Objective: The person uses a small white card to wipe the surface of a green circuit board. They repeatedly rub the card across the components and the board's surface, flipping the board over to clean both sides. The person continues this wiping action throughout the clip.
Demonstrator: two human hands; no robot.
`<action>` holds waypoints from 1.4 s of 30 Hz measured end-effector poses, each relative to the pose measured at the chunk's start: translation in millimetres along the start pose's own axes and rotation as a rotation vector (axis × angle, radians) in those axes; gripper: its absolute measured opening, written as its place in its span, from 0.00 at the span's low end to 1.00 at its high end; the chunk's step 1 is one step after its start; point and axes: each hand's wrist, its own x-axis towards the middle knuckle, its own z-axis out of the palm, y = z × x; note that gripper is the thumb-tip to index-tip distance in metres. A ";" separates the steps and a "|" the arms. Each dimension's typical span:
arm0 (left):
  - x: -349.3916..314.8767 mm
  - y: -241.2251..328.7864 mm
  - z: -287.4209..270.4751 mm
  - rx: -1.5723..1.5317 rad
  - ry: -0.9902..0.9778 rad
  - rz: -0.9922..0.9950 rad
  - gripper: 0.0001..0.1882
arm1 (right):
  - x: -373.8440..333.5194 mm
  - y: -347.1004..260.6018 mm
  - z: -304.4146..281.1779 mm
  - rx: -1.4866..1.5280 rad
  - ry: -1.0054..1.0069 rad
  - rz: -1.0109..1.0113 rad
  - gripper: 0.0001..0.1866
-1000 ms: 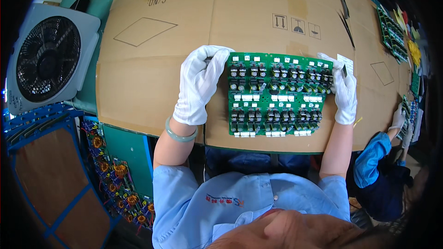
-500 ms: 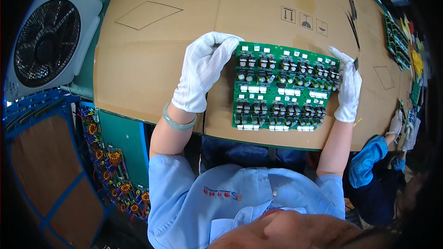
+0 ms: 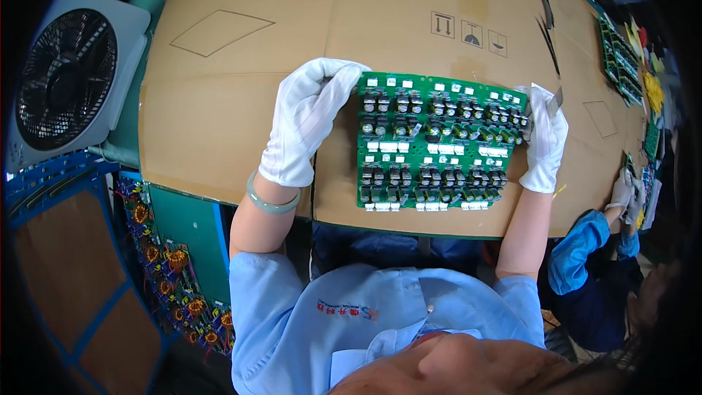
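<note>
A green circuit board, full of black parts, small round capacitors and white connectors, is in front of me over the cardboard. My left hand, in a white glove, pinches its upper left corner. At the right edge my right hand, also gloved, is closed around the board's side, with some fingers hidden. A small grey pointed piece shows by the right hand's fingers; whether it is held I cannot tell. A pale bangle circles my left wrist.
Cardboard covers the table. Black tweezer-like prongs lie beyond my right hand. A box fan stands at left, above boards with copper coils. More green boards are at far right, near a co-worker's gloved hands.
The whole view has shifted slightly, so table and board appear a little farther left. My right hand's upper fingers have drawn in at the board's edge. Both hands keep their hold.
</note>
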 end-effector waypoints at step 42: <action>-6.9 8.1 -0.8 -0.032 0.010 0.038 0.09 | -66.4 -45.7 47.8 -0.730 -0.244 -1.006 0.22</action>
